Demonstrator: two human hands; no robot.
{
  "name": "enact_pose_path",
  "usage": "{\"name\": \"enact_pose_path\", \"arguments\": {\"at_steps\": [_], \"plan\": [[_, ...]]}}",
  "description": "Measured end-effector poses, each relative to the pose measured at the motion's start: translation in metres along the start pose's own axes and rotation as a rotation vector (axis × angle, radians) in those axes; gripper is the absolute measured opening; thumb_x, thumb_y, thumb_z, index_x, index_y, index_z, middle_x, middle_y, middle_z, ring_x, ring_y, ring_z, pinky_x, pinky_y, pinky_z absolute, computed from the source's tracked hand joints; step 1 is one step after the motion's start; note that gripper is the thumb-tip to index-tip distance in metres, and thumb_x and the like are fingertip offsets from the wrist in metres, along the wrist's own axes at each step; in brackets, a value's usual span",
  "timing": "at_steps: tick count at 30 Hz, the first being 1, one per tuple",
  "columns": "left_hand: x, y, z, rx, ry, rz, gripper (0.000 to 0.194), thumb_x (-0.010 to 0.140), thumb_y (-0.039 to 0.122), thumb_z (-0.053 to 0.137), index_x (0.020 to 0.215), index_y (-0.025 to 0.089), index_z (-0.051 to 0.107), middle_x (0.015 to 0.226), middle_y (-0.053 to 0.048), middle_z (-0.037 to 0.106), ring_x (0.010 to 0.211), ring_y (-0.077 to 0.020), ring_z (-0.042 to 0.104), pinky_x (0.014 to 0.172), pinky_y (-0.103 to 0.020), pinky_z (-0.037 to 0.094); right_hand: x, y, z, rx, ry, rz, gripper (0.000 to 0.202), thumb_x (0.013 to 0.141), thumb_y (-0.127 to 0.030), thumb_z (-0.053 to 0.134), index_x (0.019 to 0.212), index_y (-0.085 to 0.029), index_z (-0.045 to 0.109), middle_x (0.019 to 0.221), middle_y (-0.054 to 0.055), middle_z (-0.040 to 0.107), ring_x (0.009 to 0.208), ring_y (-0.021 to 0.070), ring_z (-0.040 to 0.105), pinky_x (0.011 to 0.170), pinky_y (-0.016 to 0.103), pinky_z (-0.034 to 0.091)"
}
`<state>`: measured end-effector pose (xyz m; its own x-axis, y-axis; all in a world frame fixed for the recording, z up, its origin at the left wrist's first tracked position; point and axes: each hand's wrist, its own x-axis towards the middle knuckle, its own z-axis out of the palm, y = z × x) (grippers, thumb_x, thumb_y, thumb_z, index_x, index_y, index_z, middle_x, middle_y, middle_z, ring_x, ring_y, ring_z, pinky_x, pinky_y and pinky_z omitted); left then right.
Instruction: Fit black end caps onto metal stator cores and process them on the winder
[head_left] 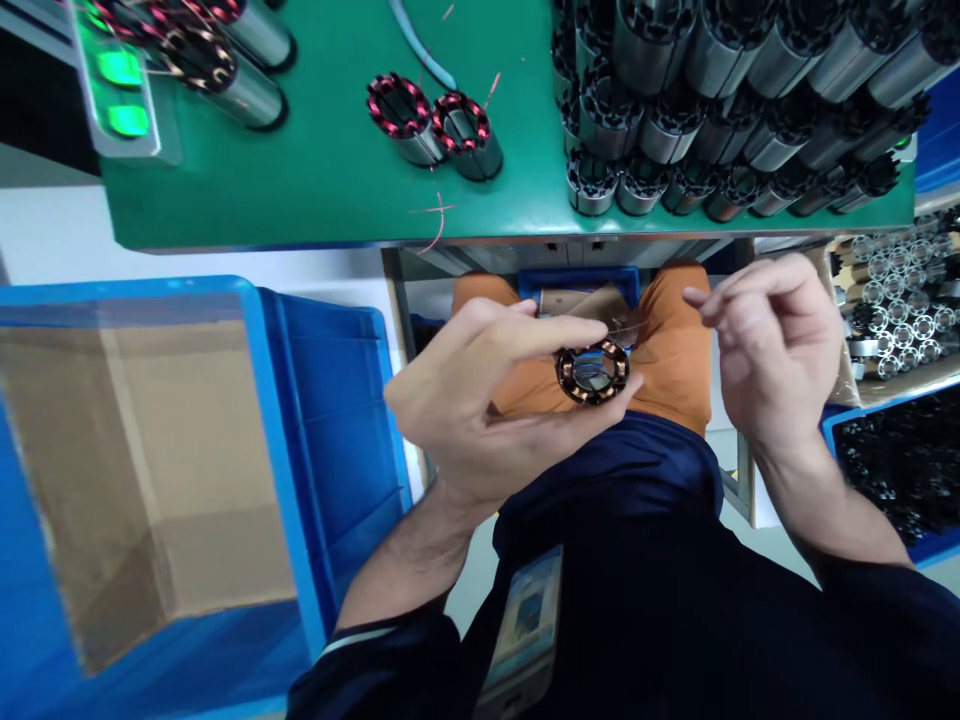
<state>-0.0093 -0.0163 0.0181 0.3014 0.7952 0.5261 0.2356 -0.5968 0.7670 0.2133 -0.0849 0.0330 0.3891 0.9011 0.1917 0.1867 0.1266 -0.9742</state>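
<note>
My left hand (502, 385) holds a ring-shaped motor stator (593, 372) with copper windings between the fingers and thumb, its open end facing up over my lap. A thin wire stretches from the stator's upper edge towards my right hand (780, 340). That hand is raised to the right, its thumb and index finger pinched together at the wire's far end. On the green table (315, 200) above stand two stators with pink-red windings, one at left (405, 118) and one touching it at right (468, 137).
Rows of bare stators (667, 110) fill the table's right side. More wound stators (225, 75) lie at upper left by a box with green lights (124, 95). A blue bin (277, 450) is at left; a carton of metal rings (904, 290) is at right.
</note>
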Motion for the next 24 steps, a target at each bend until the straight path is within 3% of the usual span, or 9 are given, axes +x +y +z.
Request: {"name": "enact_pose_path", "arguments": {"at_steps": [3, 7, 11, 13, 15, 18, 21, 24], "plan": [[0.006, 0.001, 0.004, 0.045, 0.129, 0.125, 0.035, 0.092, 0.046, 0.106, 0.118, 0.031, 0.087, 0.095, 0.004, 0.089, 0.075, -0.0173, 0.077, 0.081, -0.043, 0.074, -0.009, 0.0, 0.007, -0.061, -0.143, -0.164, 0.02, 0.103, -0.045, 0.098, 0.12, -0.036, 0.091, 0.101, 0.001, 0.085, 0.093, 0.0231, 0.079, 0.096, 0.045, 0.073], [0.006, 0.001, 0.008, 0.014, 0.094, 0.109, 0.036, 0.097, 0.055, 0.102, 0.122, 0.036, 0.085, 0.098, 0.003, 0.088, 0.081, -0.0213, 0.08, 0.079, -0.045, 0.071, -0.01, -0.002, 0.009, -0.106, -0.19, -0.22, 0.012, 0.11, -0.043, 0.09, 0.105, -0.032, 0.091, 0.092, 0.002, 0.085, 0.088, 0.0246, 0.078, 0.099, 0.051, 0.073], [-0.001, 0.002, 0.007, -0.001, -0.039, -0.005, 0.04, 0.106, 0.067, 0.09, 0.13, 0.038, 0.078, 0.116, -0.002, 0.087, 0.107, -0.0275, 0.083, 0.093, -0.051, 0.071, -0.006, -0.008, 0.006, -0.12, -0.184, -0.092, 0.018, 0.107, -0.05, 0.094, 0.099, -0.035, 0.091, 0.091, 0.004, 0.082, 0.093, 0.0278, 0.078, 0.104, 0.053, 0.072], [-0.005, 0.002, 0.009, -0.005, -0.084, -0.052, 0.045, 0.109, 0.073, 0.084, 0.13, 0.035, 0.074, 0.121, -0.005, 0.084, 0.117, -0.0288, 0.082, 0.101, -0.053, 0.071, -0.008, -0.011, 0.011, -0.056, -0.135, 0.013, 0.02, 0.106, -0.051, 0.095, 0.099, -0.034, 0.09, 0.093, 0.003, 0.082, 0.091, 0.0259, 0.078, 0.098, 0.049, 0.072], [-0.008, 0.0, 0.012, -0.002, -0.089, -0.085, 0.049, 0.11, 0.078, 0.079, 0.127, 0.033, 0.071, 0.122, -0.008, 0.081, 0.122, -0.0296, 0.08, 0.106, -0.055, 0.07, -0.014, -0.011, 0.02, 0.04, -0.107, 0.146, 0.022, 0.105, -0.054, 0.097, 0.105, -0.033, 0.09, 0.097, 0.002, 0.083, 0.088, 0.0229, 0.078, 0.089, 0.043, 0.072], [-0.014, -0.004, 0.015, 0.011, -0.093, -0.117, 0.052, 0.108, 0.08, 0.08, 0.127, 0.033, 0.07, 0.127, -0.011, 0.078, 0.127, -0.0316, 0.078, 0.109, -0.056, 0.07, -0.025, -0.004, 0.034, 0.216, -0.152, 0.312, 0.03, 0.101, -0.055, 0.101, 0.123, -0.035, 0.093, 0.106, 0.001, 0.087, 0.091, 0.0208, 0.081, 0.088, 0.04, 0.073], [-0.018, -0.008, 0.015, 0.023, -0.075, -0.038, 0.053, 0.104, 0.071, 0.09, 0.137, 0.035, 0.069, 0.132, -0.011, 0.078, 0.126, -0.0335, 0.077, 0.109, -0.055, 0.068, -0.033, 0.005, 0.041, 0.315, -0.157, 0.375, 0.027, 0.1, -0.051, 0.102, 0.124, -0.04, 0.097, 0.109, 0.0, 0.089, 0.092, 0.0192, 0.079, 0.085, 0.036, 0.072], [-0.017, -0.012, 0.014, 0.085, -0.061, 0.1, 0.052, 0.104, 0.059, 0.095, 0.142, 0.036, 0.07, 0.132, -0.011, 0.078, 0.119, -0.0325, 0.077, 0.104, -0.051, 0.066, -0.036, 0.011, 0.042, 0.326, -0.139, 0.393, 0.023, 0.1, -0.052, 0.103, 0.12, -0.042, 0.098, 0.099, 0.0, 0.085, 0.084, 0.0166, 0.072, 0.077, 0.032, 0.067]]}}
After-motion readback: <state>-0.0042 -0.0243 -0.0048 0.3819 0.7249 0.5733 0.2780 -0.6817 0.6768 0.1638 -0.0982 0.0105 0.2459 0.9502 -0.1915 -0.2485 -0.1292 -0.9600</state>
